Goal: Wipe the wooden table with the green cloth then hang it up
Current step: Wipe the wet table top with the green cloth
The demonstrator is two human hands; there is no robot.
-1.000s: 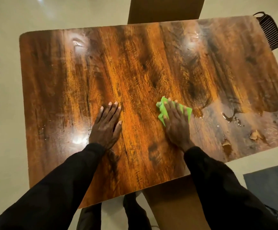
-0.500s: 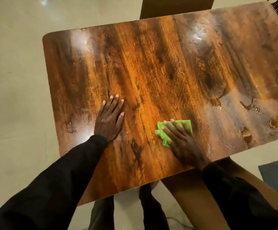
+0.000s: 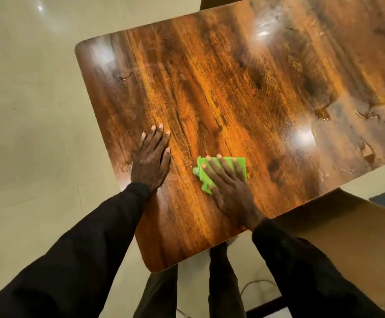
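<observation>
The glossy wooden table point(image 3: 232, 88) fills most of the head view. A folded green cloth point(image 3: 239, 165) lies flat on it near the front edge. My right hand point(image 3: 228, 187) presses down on the cloth with straight, spread fingers and covers its near part. My left hand point(image 3: 151, 160) rests flat on the bare wood to the left of the cloth, fingers straight and close together. Both arms wear black sleeves.
Wet puddles and smears point(image 3: 368, 152) sit on the table's right side. A brown chair seat point(image 3: 347, 237) stands at the front right, another brown chair point(image 3: 212, 2) at the far edge. Pale tiled floor point(image 3: 26, 134) lies on the left.
My right hand has slid the green cloth toward me, from mid-table to near the front edge. My left hand has stayed flat in the same place. The view has shifted left.
</observation>
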